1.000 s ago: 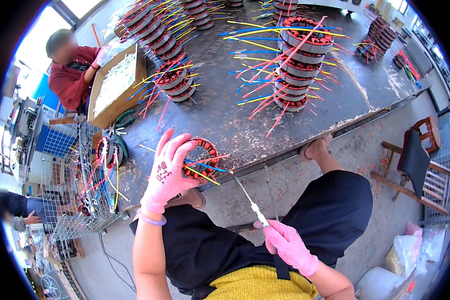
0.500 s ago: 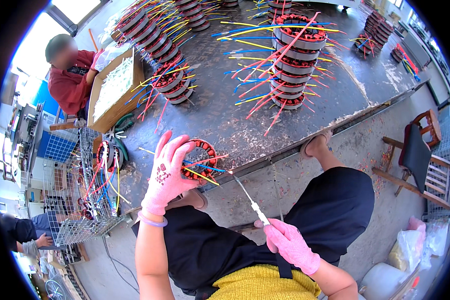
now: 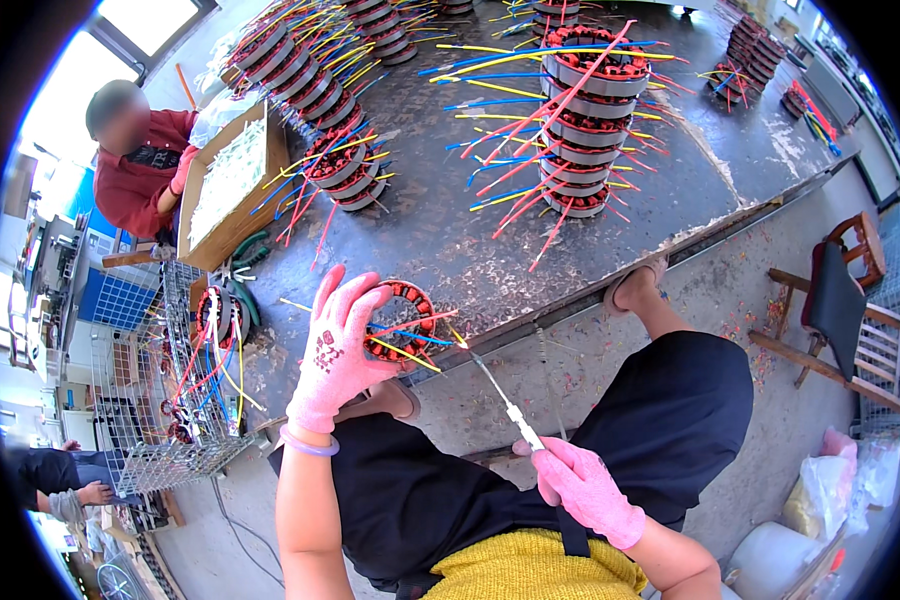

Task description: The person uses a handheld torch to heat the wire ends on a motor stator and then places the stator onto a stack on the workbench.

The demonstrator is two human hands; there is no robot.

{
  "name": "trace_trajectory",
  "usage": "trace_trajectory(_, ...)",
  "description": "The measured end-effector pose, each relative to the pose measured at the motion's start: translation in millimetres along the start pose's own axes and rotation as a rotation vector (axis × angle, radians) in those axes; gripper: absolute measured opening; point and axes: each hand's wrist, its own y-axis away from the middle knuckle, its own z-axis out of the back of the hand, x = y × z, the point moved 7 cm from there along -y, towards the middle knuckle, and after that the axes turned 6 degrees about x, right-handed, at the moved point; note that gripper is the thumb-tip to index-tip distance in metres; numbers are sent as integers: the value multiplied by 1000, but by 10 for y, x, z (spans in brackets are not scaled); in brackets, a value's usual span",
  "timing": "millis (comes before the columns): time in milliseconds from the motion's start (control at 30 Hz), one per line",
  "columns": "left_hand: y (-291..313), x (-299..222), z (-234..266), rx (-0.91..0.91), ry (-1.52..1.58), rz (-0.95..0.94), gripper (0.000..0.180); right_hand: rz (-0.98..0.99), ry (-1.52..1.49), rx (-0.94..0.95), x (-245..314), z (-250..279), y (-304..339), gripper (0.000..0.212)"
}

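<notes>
Red-and-black ring-shaped stator with red, blue, yellow leads, held in left hand at near edge of scuffed dark desk. Right hand grips slim white-handled metal rod, tip flaming. Desk surface extends toward tall grey-and-red stack.

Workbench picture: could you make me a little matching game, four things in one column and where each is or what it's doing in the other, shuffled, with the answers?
Things
1. Left hand
2. Right hand
3. Chair
4. Carton

Places or actions
A. On the floor, at the picture's right
B. Gripping the white-handled tool
C. In front of the person in red
D. Holding the wired ring

Right pairs: 1-D, 2-B, 3-A, 4-C
</notes>
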Motion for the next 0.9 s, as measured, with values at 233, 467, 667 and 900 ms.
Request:
trace_trajectory(233, 1, -3, 7, -4, 0, 5, 93, 12, 20, 6, 57, -12, 14, 35)
trace_trajectory(467, -4, -8, 7, -4, 2, -1, 93, 5, 16, 0, 6, 2, -9, 35)
trace_trajectory(667, -2, -6, 5, -11, 0, 0, 93, 9, -5, 3, 21, -5, -8, 35)
trace_trajectory(900, -2, -1, 3, -1, -1, 10, 92, 0, -6, -1, 82, -21, 12, 33)
